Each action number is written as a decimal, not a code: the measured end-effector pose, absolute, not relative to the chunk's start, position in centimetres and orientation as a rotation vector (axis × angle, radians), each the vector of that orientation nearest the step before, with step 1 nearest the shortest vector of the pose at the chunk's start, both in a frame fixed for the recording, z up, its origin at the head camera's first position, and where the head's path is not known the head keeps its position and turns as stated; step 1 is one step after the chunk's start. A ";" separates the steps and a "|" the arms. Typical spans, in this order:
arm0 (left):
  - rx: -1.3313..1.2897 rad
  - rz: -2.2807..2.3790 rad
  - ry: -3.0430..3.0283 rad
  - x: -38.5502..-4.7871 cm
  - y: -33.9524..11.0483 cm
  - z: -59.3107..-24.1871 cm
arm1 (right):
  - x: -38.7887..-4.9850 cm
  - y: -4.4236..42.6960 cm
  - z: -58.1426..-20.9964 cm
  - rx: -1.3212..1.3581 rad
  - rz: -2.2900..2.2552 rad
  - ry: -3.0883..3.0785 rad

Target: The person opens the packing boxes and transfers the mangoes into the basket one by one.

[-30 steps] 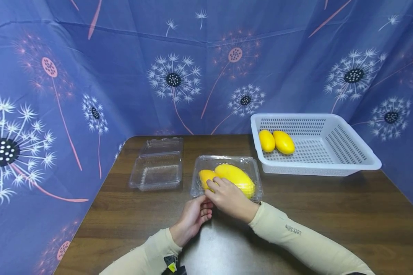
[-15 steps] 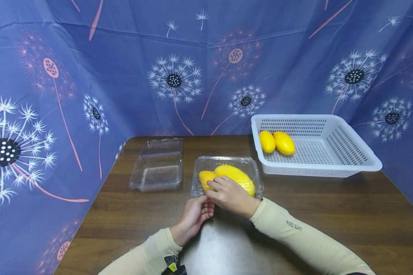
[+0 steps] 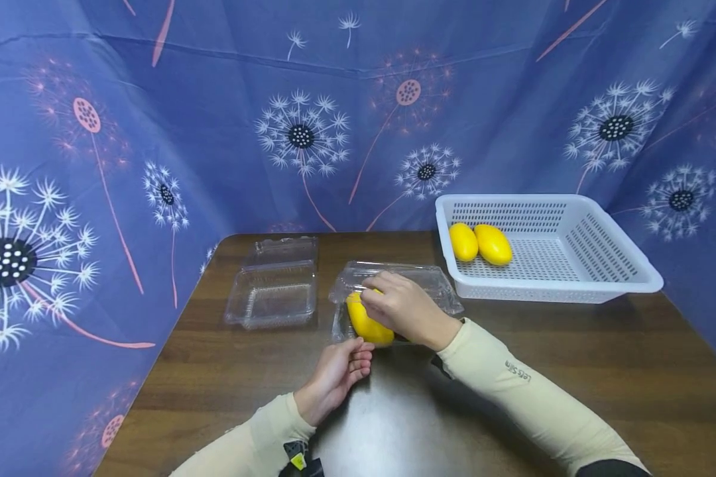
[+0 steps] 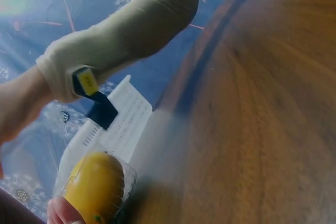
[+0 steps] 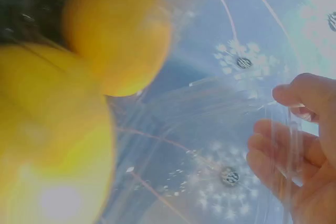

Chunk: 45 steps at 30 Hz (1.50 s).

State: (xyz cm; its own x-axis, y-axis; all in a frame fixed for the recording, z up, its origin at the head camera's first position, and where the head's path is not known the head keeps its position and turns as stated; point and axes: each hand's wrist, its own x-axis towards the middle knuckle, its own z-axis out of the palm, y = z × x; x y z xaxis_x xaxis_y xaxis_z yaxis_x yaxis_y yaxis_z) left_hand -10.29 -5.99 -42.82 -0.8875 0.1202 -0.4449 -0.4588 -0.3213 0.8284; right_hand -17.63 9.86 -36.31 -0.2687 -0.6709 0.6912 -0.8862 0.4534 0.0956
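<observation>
In the head view, a clear plastic clamshell container (image 3: 339, 328) lies on the wooden table, its lid (image 3: 435, 281) raised and tilted back. Yellow mangoes lie inside; one mango (image 3: 366, 323) shows at the left, and my right arm covers much of the rest. Two mangoes (image 5: 47, 140) fill the left of the right wrist view. My right hand (image 3: 412, 308) pinches the lid's edge between thumb and fingers, clearest in the right wrist view. At the container's front edge, my left hand (image 3: 337, 374) pinches the rim near the mango, its other fingers loosely curled.
Another clear clamshell container (image 3: 274, 298) stands open on the left of the table. At the back right is a white perforated basket (image 3: 549, 291) holding two mangoes (image 3: 492, 245). A blue dandelion-print cloth (image 3: 215, 132) hangs behind the table.
The lid has come up from over the mangoes and tilts away. My right hand has risen with it, slightly back and right. The left hand stays at the front edge.
</observation>
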 end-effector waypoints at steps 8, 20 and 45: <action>-0.458 2.231 1.529 -9.9 -6.0 -42.9 | -17.1 11.2 -37.3 1.311 0.418 -2.097; -0.438 2.270 1.491 -9.8 -5.9 -42.8 | -16.8 12.9 -37.2 1.255 0.339 -2.205; -0.444 2.236 1.499 -10.0 -6.2 -42.8 | -17.4 15.2 -36.4 1.202 0.294 -2.221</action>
State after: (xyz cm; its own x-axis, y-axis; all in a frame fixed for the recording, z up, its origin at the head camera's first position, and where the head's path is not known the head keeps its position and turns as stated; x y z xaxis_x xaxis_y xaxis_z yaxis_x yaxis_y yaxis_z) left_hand -10.00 -6.23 -42.81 -0.8652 0.1577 -0.4761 -0.5003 -0.3372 0.7975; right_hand -17.38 15.17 -36.45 -0.4178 -0.6887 0.5926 -0.8191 0.5677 0.0822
